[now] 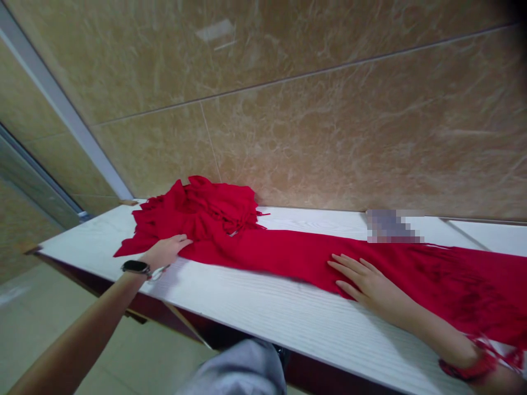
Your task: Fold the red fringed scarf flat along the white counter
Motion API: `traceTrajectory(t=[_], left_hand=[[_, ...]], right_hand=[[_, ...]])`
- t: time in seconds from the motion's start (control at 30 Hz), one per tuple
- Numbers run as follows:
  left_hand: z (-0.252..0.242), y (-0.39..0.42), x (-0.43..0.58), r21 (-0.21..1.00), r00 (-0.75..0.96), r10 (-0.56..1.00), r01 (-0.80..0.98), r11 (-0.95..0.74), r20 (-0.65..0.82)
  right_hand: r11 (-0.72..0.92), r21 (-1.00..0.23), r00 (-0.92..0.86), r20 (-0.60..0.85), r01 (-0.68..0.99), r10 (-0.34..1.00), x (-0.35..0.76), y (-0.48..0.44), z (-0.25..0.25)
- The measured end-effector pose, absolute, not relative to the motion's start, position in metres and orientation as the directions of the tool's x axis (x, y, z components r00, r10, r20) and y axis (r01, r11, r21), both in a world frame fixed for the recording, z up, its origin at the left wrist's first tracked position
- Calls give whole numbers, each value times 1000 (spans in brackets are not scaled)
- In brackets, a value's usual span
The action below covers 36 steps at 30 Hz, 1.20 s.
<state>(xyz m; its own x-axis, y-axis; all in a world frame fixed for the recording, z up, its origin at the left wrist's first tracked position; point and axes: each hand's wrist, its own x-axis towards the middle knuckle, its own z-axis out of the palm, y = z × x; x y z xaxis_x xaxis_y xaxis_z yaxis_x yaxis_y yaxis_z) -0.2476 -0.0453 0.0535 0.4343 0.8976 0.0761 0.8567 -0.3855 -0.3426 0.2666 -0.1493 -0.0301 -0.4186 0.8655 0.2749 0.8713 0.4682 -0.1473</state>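
A long red fringed scarf stretches across a white tabletop. Its left part lies in a crumpled heap with loose tassels, while the middle is a fairly smooth band. My left hand, wearing a dark-faced watch on the wrist, has its fingers closed at the scarf's near edge beside the heap; part of the fingers is hidden. On the band farther right, my right hand rests palm down with fingers spread. More tassels and fabric lie beyond it, running out of view at the right.
A marbled tan tile wall rises along the table's back edge. A blurred-out grey item lies behind the scarf, near the wall. My grey-clothed leg is below the front edge. Pale floor shows at the left.
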Motion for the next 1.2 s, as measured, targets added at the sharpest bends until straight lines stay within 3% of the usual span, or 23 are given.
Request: traceTrajectory(t=[0.1, 0.2, 0.27, 0.4, 0.53, 0.63, 0.73, 0.83, 0.97, 1.2], left_hand=[[56, -50, -248, -245, 481, 877, 850, -466, -2], [78, -51, -218, -175, 583, 812, 804, -569, 38], [87, -49, -191, -231, 605, 785, 789, -569, 136], [93, -37, -163, -409, 599, 797, 749, -521, 82], [122, -30, -176, -458, 550, 830, 764, -455, 94], [142, -45, -196, -493, 438, 870, 822, -285, 227], [123, -71, -212, -496, 330, 887, 857, -139, 322], [78, -90, -222, -502, 301, 931, 849, -163, 208], [55, -84, -225, -396, 169, 963, 915, -73, 212], [93, -41, -204, -202, -74, 890, 962, 182, 450]], right_hand=[[466, -146, -412, 292, 873, 863, 266, -147, -34], [461, -153, -394, 333, 874, 857, 266, -145, -38], [467, -161, -390, 357, 869, 849, 267, -144, -40], [476, -155, -403, 348, 866, 847, 268, -147, -37], [481, -152, -421, 308, 863, 853, 270, -152, -30], [475, -162, -418, 291, 865, 861, 270, -153, -28], [468, -166, -413, 280, 868, 866, 269, -152, -29], [475, -167, -418, 289, 864, 862, 270, -151, -30], [477, -172, -424, 272, 862, 864, 269, -153, -26], [635, -244, -599, 211, 733, 772, 265, -161, -8]])
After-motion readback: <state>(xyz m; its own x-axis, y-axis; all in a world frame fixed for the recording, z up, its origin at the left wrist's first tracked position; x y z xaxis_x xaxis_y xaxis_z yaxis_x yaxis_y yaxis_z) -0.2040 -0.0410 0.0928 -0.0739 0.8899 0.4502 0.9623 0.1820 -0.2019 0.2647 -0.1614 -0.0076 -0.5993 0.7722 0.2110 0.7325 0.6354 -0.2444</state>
